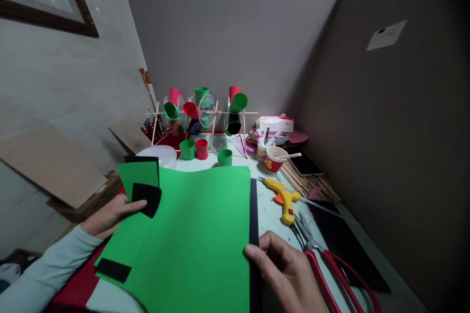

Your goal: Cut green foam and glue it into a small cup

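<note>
A large green paper sheet [198, 234] lies on the table over a black sheet [253, 215] whose edge shows along its right side. My right hand [290, 274] pinches the right edge of the green and black sheets near the bottom. My left hand [110, 215] holds a small black fan-shaped paper piece [147, 198] against a smaller green sheet [139, 176] at the left. Another black strip [113, 270] lies on the green paper's lower left corner.
A yellow glue gun [284, 198] and red-handled scissors [323, 259] lie right of the sheets. Behind stand green and red paper cups [194, 149], a stick frame with cups [205, 107], a red-and-white cup with a spoon [274, 159], a phone [304, 164] and a tissue pack [275, 123].
</note>
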`<action>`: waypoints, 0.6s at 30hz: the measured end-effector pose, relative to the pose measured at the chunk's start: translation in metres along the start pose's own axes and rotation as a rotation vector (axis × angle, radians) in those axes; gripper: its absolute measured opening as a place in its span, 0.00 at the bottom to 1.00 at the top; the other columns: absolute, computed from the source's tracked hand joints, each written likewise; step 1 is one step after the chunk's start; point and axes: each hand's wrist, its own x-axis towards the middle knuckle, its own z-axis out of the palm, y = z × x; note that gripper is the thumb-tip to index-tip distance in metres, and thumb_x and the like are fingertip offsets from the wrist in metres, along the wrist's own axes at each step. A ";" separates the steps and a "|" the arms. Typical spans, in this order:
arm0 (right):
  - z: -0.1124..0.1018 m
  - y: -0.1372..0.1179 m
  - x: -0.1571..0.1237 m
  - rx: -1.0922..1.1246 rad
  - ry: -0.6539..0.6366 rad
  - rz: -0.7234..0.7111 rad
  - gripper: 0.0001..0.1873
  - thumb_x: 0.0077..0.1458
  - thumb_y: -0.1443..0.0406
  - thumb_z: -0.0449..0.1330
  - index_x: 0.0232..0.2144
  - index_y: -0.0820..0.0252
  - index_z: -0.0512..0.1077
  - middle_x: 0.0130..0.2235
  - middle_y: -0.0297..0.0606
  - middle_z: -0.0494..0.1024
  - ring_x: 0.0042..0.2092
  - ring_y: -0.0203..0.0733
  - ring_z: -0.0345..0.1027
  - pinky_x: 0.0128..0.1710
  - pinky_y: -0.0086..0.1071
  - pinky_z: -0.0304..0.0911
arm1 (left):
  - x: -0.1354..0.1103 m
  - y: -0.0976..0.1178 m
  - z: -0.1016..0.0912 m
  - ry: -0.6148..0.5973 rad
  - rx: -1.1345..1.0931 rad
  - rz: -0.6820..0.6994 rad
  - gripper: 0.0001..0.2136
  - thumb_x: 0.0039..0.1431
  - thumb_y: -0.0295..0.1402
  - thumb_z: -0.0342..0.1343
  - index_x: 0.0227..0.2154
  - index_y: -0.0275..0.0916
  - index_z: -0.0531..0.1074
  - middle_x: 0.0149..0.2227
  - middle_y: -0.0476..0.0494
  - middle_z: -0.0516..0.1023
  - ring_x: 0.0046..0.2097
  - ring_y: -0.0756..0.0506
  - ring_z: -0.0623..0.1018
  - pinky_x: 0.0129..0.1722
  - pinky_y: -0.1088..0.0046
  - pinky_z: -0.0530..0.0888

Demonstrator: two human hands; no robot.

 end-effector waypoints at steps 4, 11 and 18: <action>-0.006 0.008 0.005 0.005 0.013 0.054 0.23 0.61 0.46 0.56 0.26 0.56 0.60 0.25 0.27 0.56 0.28 0.36 0.50 0.27 0.29 0.51 | 0.007 -0.001 0.001 -0.055 0.060 -0.036 0.22 0.38 0.40 0.75 0.36 0.31 0.82 0.36 0.35 0.86 0.36 0.36 0.84 0.40 0.61 0.80; -0.017 0.014 0.012 -0.154 0.015 0.040 0.23 0.61 0.46 0.55 0.25 0.55 0.60 0.26 0.29 0.57 0.29 0.38 0.52 0.28 0.29 0.54 | 0.010 -0.008 -0.001 -0.032 0.180 -0.013 0.19 0.38 0.43 0.74 0.29 0.33 0.82 0.30 0.35 0.85 0.30 0.38 0.83 0.33 0.64 0.79; -0.016 0.010 0.015 -0.140 0.227 0.051 0.23 0.58 0.44 0.57 0.24 0.55 0.61 0.26 0.29 0.59 0.29 0.38 0.55 0.28 0.29 0.57 | 0.007 -0.005 -0.001 0.013 0.230 0.038 0.22 0.38 0.45 0.73 0.34 0.33 0.82 0.33 0.38 0.86 0.33 0.37 0.83 0.34 0.65 0.79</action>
